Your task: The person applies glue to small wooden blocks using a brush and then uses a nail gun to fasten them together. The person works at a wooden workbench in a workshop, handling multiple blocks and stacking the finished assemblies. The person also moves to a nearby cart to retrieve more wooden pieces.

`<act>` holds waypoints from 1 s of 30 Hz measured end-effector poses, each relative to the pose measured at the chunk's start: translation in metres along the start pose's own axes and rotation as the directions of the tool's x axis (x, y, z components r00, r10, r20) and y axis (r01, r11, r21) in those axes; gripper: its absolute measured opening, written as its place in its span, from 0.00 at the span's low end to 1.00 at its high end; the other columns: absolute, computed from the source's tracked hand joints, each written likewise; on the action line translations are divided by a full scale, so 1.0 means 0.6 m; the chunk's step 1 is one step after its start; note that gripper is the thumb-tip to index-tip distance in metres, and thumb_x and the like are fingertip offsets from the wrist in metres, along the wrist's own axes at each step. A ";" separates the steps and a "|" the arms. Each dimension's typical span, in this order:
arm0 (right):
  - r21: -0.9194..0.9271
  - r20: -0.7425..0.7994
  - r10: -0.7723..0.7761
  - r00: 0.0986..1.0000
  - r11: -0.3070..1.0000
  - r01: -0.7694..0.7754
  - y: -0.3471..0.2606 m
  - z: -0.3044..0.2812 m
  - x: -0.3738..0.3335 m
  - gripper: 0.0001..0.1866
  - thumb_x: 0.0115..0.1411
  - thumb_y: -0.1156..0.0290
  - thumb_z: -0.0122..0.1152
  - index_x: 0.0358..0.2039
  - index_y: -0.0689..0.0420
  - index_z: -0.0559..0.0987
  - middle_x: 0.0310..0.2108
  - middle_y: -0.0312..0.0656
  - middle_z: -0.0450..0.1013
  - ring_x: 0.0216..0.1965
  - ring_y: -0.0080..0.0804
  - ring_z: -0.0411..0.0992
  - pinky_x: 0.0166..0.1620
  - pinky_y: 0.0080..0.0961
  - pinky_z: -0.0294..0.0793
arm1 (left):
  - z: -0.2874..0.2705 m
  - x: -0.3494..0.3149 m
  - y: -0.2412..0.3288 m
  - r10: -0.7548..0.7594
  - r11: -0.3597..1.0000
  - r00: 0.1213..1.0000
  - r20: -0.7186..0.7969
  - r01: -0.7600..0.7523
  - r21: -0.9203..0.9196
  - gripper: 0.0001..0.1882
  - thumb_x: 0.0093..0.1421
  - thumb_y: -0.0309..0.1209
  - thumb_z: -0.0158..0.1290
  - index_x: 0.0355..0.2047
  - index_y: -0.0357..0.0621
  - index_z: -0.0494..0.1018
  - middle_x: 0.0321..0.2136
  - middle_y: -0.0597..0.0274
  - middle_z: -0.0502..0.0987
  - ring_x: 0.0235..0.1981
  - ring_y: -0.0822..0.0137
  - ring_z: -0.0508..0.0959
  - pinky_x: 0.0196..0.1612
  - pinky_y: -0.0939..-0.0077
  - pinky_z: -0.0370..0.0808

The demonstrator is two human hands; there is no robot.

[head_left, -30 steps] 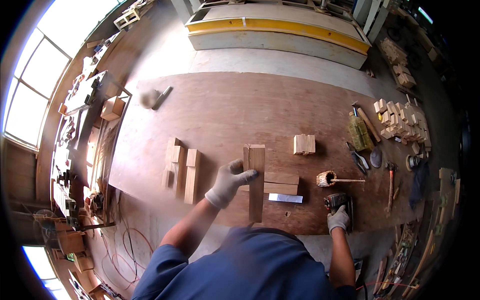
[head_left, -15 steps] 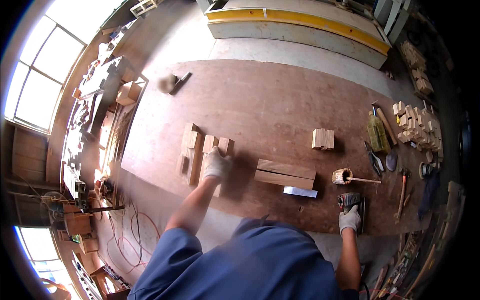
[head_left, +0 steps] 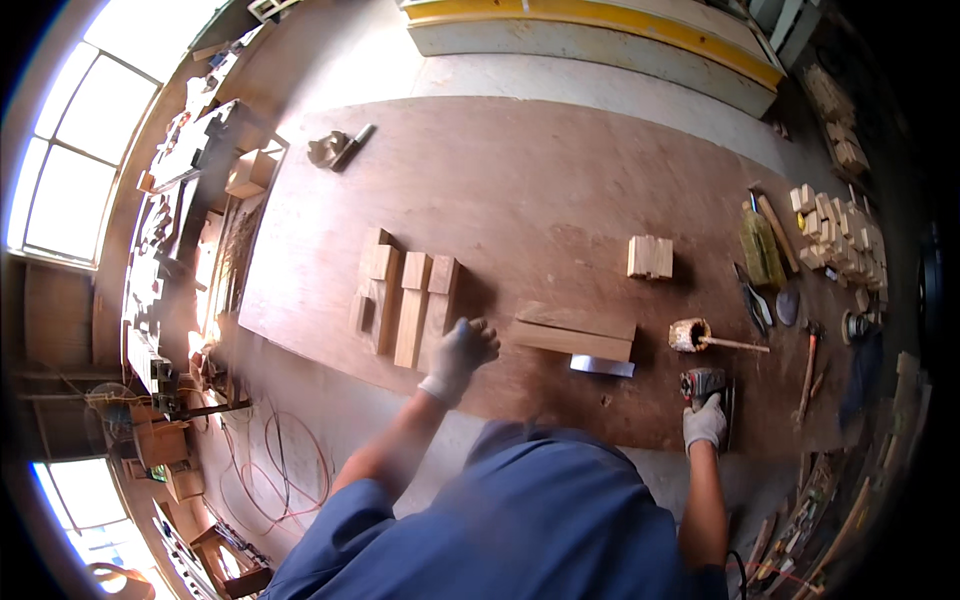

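Observation:
My left hand [head_left: 465, 358], in a pale glove, hovers just right of a row of wooden blocks [head_left: 410, 310]; its fingers are loosely bent and slightly apart, and nothing shows in them. The blocks stand side by side, with shorter pieces at their far ends. My gloved right hand [head_left: 705, 422] is closed around the rear of a red-and-black power tool [head_left: 703, 382] that rests on the table near its front edge. Between the hands lie two long wooden pieces [head_left: 575, 332] beside a white strip [head_left: 602, 366].
The brown tabletop [head_left: 520, 190] carries a small wood block stack [head_left: 650, 257], a mallet [head_left: 690, 335], a hammer [head_left: 808, 375], a glue-coloured bottle [head_left: 762, 250] and a heap of wood pieces [head_left: 840, 235]. A wooden hand tool [head_left: 328, 150] lies far left. Cables [head_left: 275, 470] trail over the floor.
My left hand has let go of the blocks and moved right and toward me. My right hand stays on the power tool. The whole view has shifted slightly.

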State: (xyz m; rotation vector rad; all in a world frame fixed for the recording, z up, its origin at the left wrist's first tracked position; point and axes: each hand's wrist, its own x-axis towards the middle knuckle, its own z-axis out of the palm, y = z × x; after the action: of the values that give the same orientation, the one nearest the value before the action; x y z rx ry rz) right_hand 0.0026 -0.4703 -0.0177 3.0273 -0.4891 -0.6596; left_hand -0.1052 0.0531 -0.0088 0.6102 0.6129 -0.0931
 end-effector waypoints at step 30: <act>0.136 -0.028 -0.010 1.000 0.991 0.014 0.014 0.014 -0.013 0.46 0.54 0.58 0.74 0.69 0.62 0.64 0.54 0.60 0.77 0.54 0.57 0.78 0.56 0.47 0.77 | 0.053 0.067 -0.072 0.363 0.027 0.932 -0.012 0.002 1.000 0.23 0.60 0.38 0.64 0.53 0.39 0.79 0.41 0.51 0.85 0.43 0.53 0.84 0.55 0.60 0.78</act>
State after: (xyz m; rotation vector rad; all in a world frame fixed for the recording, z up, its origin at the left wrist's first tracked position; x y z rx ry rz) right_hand -0.0101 -0.4751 -0.0218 3.1643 -0.5375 -0.6081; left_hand -0.0673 0.0036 -0.0329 2.2091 0.6598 -0.2011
